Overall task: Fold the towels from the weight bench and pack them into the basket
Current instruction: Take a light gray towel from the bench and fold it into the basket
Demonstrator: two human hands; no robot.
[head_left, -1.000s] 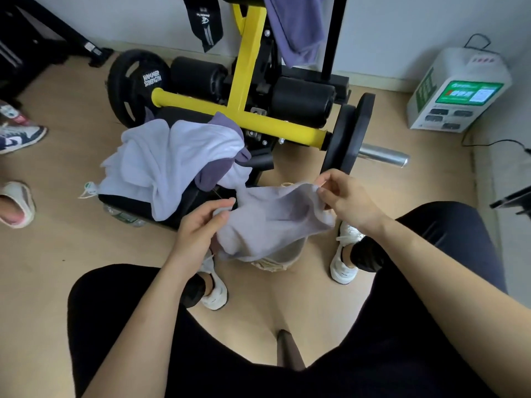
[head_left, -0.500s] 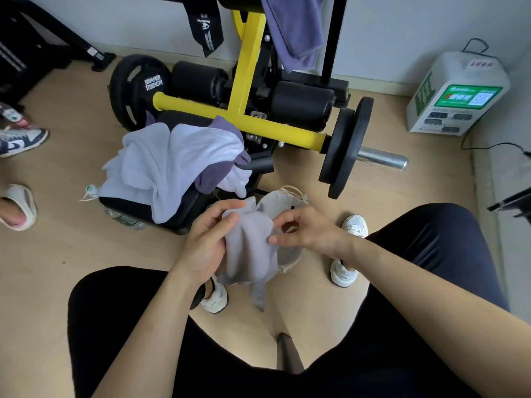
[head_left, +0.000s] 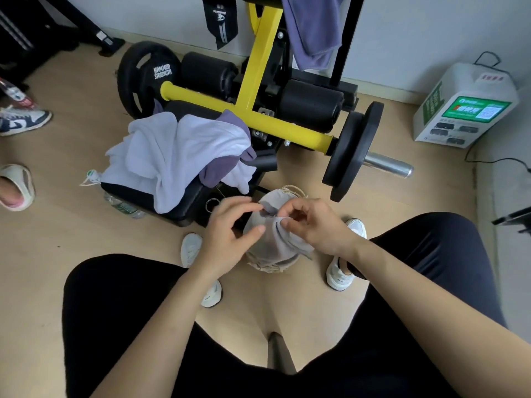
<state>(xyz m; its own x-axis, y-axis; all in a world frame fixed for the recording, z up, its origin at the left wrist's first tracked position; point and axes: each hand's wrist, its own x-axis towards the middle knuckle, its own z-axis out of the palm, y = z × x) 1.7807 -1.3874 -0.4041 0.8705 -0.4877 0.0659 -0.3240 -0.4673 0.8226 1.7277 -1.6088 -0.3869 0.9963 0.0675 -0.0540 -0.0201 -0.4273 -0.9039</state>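
A small grey towel [head_left: 271, 239] hangs bunched over the woven basket [head_left: 273, 265] on the floor between my feet. My right hand [head_left: 313, 225] pinches the towel's upper edge between thumb and forefinger. My left hand [head_left: 230, 228] holds the same edge at its fingertips, the other fingers spread. A heap of white towels [head_left: 172, 156] with a purple one [head_left: 224, 168] tucked in lies on the black seat of the weight bench [head_left: 184, 202]. Another purple towel [head_left: 310, 30] hangs from the top of the bench frame.
The yellow bench frame [head_left: 258, 90] carries black weight plates [head_left: 350, 150] and a steel bar end [head_left: 388, 165] to the right of the basket. A white charging box [head_left: 465, 107] stands by the wall. Someone else's shoes [head_left: 20, 122] are at the left edge.
The towel was spread wide between both hands, then gathered together. Now it is bunched and lowered over the basket, with both hands close together at its top edge.
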